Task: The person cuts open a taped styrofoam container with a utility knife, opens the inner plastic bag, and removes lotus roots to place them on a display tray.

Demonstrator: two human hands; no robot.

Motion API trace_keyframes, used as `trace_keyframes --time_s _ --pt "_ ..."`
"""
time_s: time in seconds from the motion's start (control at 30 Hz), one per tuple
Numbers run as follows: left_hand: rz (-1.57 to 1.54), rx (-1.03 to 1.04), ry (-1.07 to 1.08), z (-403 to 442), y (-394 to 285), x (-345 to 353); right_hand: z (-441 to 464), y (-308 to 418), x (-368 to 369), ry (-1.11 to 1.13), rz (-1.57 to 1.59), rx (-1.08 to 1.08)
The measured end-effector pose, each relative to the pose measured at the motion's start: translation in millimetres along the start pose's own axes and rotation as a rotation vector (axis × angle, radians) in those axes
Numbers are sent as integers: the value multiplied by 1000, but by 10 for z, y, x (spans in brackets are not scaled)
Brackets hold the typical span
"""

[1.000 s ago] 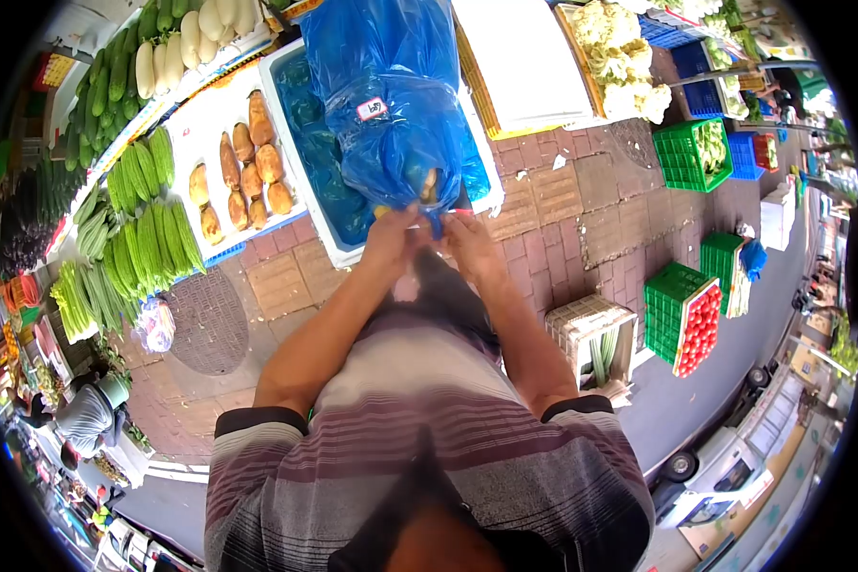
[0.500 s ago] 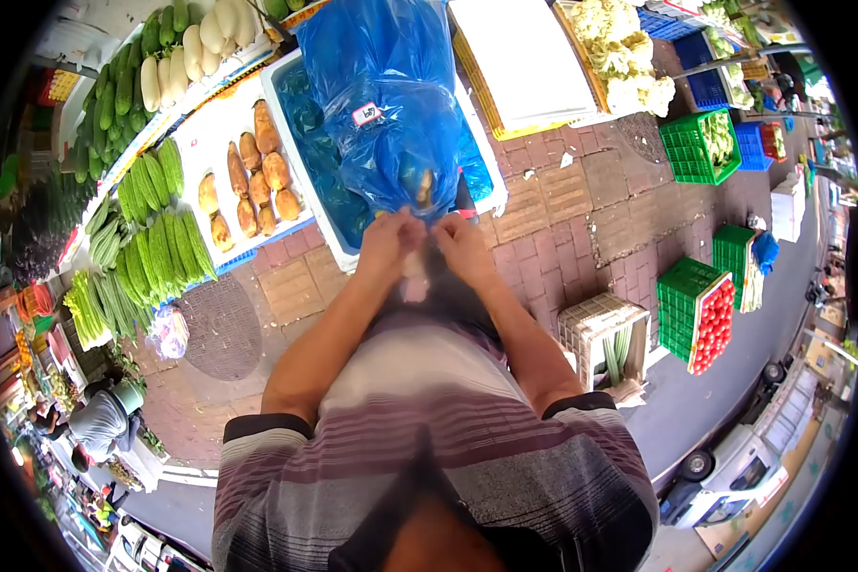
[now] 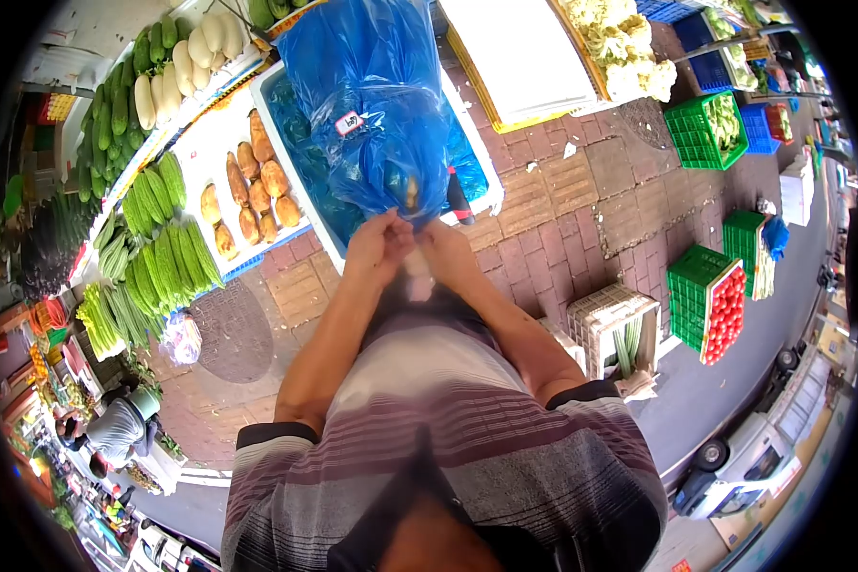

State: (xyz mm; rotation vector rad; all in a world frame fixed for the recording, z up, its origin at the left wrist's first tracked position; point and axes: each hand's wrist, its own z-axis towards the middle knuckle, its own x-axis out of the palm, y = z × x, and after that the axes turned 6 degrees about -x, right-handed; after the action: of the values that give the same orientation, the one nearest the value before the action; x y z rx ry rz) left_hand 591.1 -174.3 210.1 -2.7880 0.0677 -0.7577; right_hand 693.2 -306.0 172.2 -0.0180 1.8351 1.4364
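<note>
A large blue plastic bag point(image 3: 367, 81) with a small red-edged white label point(image 3: 349, 123) lies over a white foam box point(image 3: 491, 181). Its gathered near end reaches both my hands, and something brownish shows dimly through the plastic. My left hand point(image 3: 378, 248) is closed in a pinch on the edge of the bag. Right beside it, my right hand point(image 3: 446, 253) also grips this end, its fingertips partly hidden. To the right of the bag, a black-and-red handle point(image 3: 459, 197) rests at the box's edge.
Left of the box, brown root vegetables point(image 3: 250, 181), bitter gourds point(image 3: 173, 253) and cucumbers point(image 3: 114, 110) lie on a stall. A white board point(image 3: 520, 62) is at the upper right. Green crates, including one with tomatoes point(image 3: 725, 315), and a beige crate point(image 3: 596, 324) stand on the right.
The bag, box and stall appear slightly further left as the view shifts. My hands stay at the bag's end, closer together, and more of the black-and-red handle now shows.
</note>
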Motion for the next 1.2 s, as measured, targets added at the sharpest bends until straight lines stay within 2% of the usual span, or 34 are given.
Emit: trace_keyframes --time_s 0.07,0.13,0.23,0.27,0.33,0.43,0.47,0.53,0.6,0.77,0.87,0.97,1.07,1.17,1.2 --pt "37 -2 -6 -6 -14 -6 2 15 -29 27 -9 18" --pt "215 34 -22 -141 -42 57 -45 86 -81 37 -7 48" --pt "772 118 32 -315 -184 69 -120 -14 -76 -12 52 5" --pt "1012 304 27 -368 -209 105 -139 -37 -87 -27 75 -6" --pt "1231 452 1 -419 -205 287 -162 49 -170 5 77 27" --pt "1810 754 -175 -199 -114 351 -156 20 -142 -21 120 -1" --pt "1822 647 -210 -153 -106 358 -153 -38 -104 -37 132 -25" --pt "1865 694 -240 -105 -92 373 -153 -58 -122 -30 131 -60" --pt "1799 638 -212 -28 -128 365 -124 -83 -157 18 109 -94" --pt "1727 651 -176 -10 -255 496 -101 -48 -209 -34 107 -146" --pt "1792 719 -155 17 -303 534 -82 -108 -276 92 98 -61" --pt "1739 703 -114 26 -315 495 -17 -76 -477 195 305 19" --pt "1698 592 -109 -73 -346 540 154 -527 -434 -28 466 195" --pt "1651 519 -81 -114 -339 566 460 -914 -394 -231 -72 -38" --pt "1657 540 -76 -112 -342 574 579 -970 -353 -160 -212 -16"
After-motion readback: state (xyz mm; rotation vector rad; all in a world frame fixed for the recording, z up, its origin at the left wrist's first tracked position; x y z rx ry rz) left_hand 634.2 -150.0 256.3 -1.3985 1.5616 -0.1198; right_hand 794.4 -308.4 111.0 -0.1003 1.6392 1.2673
